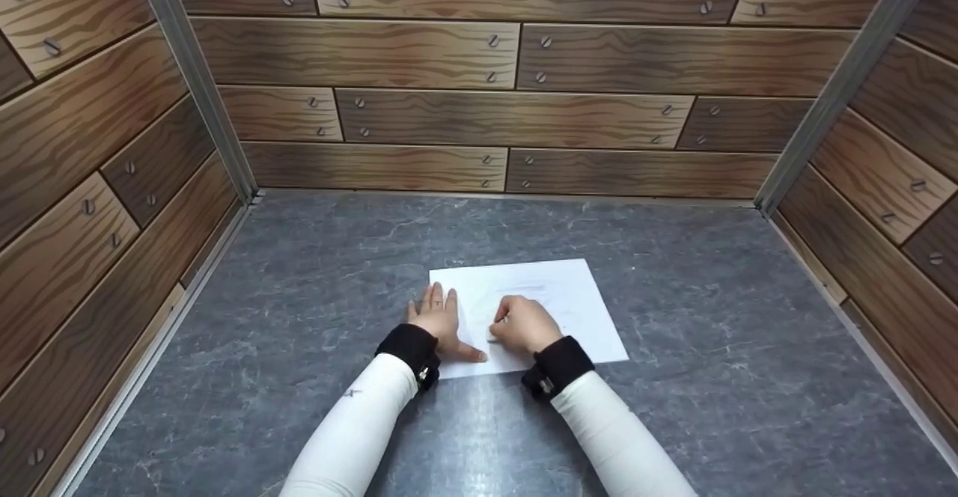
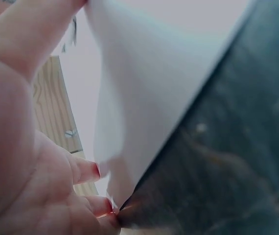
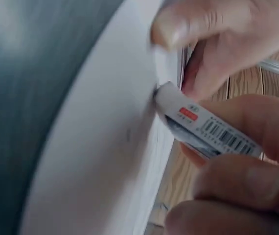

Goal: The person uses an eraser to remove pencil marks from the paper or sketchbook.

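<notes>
A white sheet of paper point(image 1: 587, 317) lies on the grey table, with faint grey lines across its upper part. My left hand point(image 1: 440, 325) rests on the sheet's left side, fingers spread and thumb stretched toward the middle. Between the thumb and fingers of my right hand point(image 1: 530, 323) I pinch a small white eraser point(image 3: 205, 125) in a printed sleeve with a barcode and a red label. The eraser's end meets the paper just right of my left thumb point(image 3: 171, 29). A small dark mark shows on the paper in the right wrist view.
The dark grey marbled tabletop point(image 1: 711, 317) spreads around the sheet. Wood-patterned walls point(image 1: 419, 55) with printed screws stand behind and at both sides, joined by grey metal corner strips point(image 1: 202, 70). Each wrist wears a black band point(image 1: 565, 362).
</notes>
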`<state>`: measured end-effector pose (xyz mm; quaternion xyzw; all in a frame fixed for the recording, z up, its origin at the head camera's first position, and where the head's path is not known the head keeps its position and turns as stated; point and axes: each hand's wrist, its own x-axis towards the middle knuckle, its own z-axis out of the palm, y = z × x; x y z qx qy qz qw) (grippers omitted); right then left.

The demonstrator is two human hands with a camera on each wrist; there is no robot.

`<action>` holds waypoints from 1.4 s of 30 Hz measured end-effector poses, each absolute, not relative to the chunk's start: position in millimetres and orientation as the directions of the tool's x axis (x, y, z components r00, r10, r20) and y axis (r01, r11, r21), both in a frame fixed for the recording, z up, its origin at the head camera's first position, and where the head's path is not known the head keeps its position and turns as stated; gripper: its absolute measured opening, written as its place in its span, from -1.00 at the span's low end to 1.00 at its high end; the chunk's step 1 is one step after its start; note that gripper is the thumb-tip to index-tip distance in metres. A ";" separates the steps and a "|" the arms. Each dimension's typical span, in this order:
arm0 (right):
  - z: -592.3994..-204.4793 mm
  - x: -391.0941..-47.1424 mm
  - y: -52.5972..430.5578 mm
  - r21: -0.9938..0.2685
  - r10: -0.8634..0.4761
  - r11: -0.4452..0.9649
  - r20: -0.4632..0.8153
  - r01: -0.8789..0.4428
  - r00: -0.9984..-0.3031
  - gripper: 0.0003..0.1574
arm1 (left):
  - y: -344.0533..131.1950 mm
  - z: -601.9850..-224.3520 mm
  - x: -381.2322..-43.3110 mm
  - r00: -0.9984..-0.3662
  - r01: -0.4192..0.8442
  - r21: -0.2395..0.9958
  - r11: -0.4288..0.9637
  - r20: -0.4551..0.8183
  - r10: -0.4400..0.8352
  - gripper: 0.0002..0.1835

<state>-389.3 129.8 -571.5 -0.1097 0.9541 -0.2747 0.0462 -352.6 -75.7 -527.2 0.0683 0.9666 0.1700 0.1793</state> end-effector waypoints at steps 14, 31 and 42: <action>-578.6 -395.2 122.3 -0.600 -0.304 0.764 -0.010 -0.238 -0.952 -0.88 | -78.3 -528.1 -351.8 -0.922 0.082 0.361 0.929 -0.327 0.208 0.53; -577.7 -390.1 124.7 -0.613 -0.313 0.757 -0.036 -0.226 -0.949 -0.89 | -74.7 -533.7 -355.1 -0.929 0.075 0.348 0.934 -0.316 0.192 0.54; -569.1 -396.0 154.6 -0.518 -0.224 0.838 -0.041 -0.171 -0.974 -0.84 | -74.0 -526.7 -354.9 -0.916 0.071 0.318 0.946 -0.354 0.187 0.57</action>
